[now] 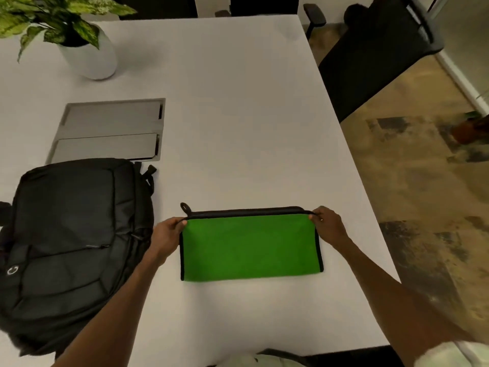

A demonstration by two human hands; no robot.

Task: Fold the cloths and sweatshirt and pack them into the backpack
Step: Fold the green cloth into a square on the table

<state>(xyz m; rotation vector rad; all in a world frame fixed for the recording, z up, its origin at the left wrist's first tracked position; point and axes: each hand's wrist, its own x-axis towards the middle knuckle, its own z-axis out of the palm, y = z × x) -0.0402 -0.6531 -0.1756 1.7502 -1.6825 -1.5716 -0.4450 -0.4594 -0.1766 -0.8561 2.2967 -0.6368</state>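
Note:
A green cloth (250, 247) with black edging lies folded in half on the white table (238, 115), its doubled black hem at the far side and a small black loop at the far left corner. My left hand (166, 234) pinches the far left corner. My right hand (328, 223) pinches the far right corner. A black backpack (71, 242) lies flat on the table to the left of the cloth, its zips closed as far as I can see. No sweatshirt shows on the table.
A potted plant in a white pot (90, 56) stands at the far left. A grey cable hatch (111, 131) is set in the table behind the backpack. A black chair (375, 56) stands past the table's right edge. Pale fabric (243, 361) shows at the near edge.

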